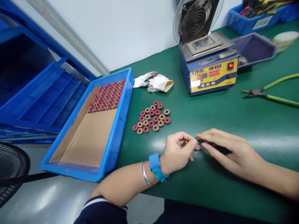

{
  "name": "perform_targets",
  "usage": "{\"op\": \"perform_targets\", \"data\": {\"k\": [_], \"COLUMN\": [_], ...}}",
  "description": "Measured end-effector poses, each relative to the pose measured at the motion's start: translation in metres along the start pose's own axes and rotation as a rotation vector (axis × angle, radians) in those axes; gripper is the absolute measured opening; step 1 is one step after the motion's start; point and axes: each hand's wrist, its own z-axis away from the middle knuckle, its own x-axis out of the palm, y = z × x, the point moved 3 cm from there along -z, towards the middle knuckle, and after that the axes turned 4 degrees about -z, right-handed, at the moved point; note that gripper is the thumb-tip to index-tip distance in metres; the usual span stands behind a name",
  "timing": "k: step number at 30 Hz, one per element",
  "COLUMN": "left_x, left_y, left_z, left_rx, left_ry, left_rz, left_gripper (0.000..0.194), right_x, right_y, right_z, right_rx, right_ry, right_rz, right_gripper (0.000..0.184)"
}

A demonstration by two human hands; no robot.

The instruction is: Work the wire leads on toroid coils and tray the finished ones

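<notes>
Pinched in my left hand point(174, 152) is a small ring coil point(186, 142), mostly covered by the fingers. Thin wire leads point(195, 149) stick out of it to the right. My right hand point(229, 151) comes in from the right, its thumb and fingertips close together at the wire ends; the exact hold is partly hidden. Up and left of my hands, several ring coils point(151, 119) with red or tan windings lie loosely grouped on the green table point(168, 174). My left wrist wears a blue strap point(157, 166) and a silver bangle point(145, 174).
At left, a blue tray point(119, 124) lined with cardboard holds packed rows of coils point(107, 96). White gloves point(155, 81) lie behind. A heated solder pot point(209, 67) shows lit red digits. Green-handled cutters point(268, 93), a purple bin point(257, 46) and a blue toolbox point(252, 25) stand right.
</notes>
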Motion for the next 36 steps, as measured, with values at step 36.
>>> {"op": "perform_targets", "data": {"k": [36], "left_x": [0.003], "left_y": [0.005], "left_z": [0.003], "left_rx": [-0.087], "left_ry": [-0.037], "left_rz": [-0.023], "left_gripper": [0.013], "right_x": [0.0], "right_y": [0.0], "right_z": [-0.007], "right_rx": [0.048], "right_ry": [-0.055], "right_rz": [-0.003], "right_gripper": [0.014]}}
